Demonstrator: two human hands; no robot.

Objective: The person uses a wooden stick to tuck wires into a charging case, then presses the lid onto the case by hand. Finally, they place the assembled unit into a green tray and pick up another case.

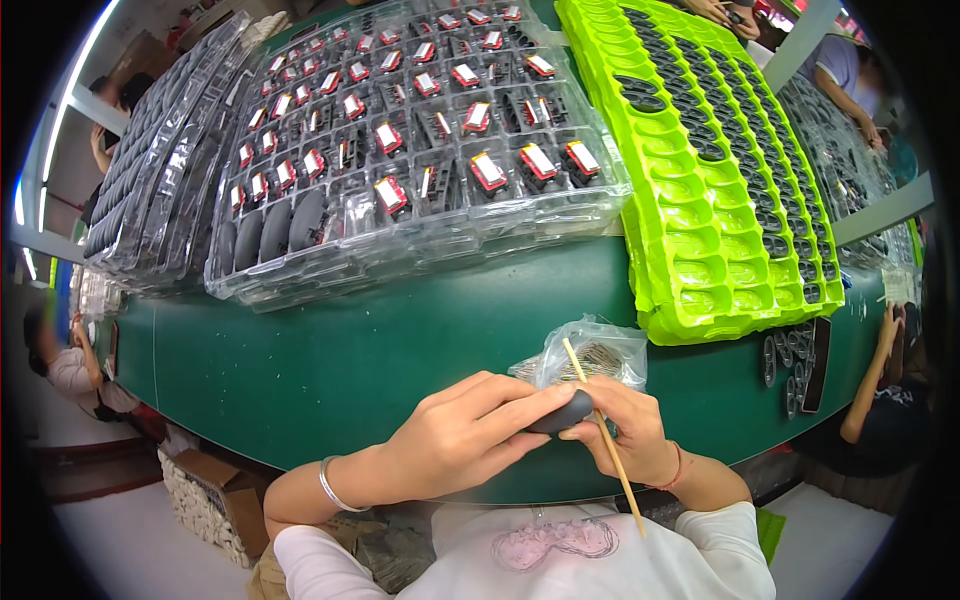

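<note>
Close to the table's front edge, my left hand (pixel 460 435) grips a smooth dark grey rounded housing (pixel 562 413), fingers on top of it. My right hand (pixel 632 428) is closed around a thin wooden stick (pixel 618 470), which slants from above the hand down toward my shirt. The right thumb and fingers also meet the right end of the housing. Just beyond both hands lies a clear plastic bag (pixel 626 346) of small thin metal pieces (pixel 598 361). What the fingertips cover on the housing is hidden.
Stacked clear trays (pixel 400 245) of red-black parts with white labels stand ahead on the green table (pixel 330 370). More trays (pixel 150 180) lean left. Bright green trays (pixel 690 318) hold black oval parts. Grey oval frames (pixel 790 365) lie to the right. Co-workers sit both sides.
</note>
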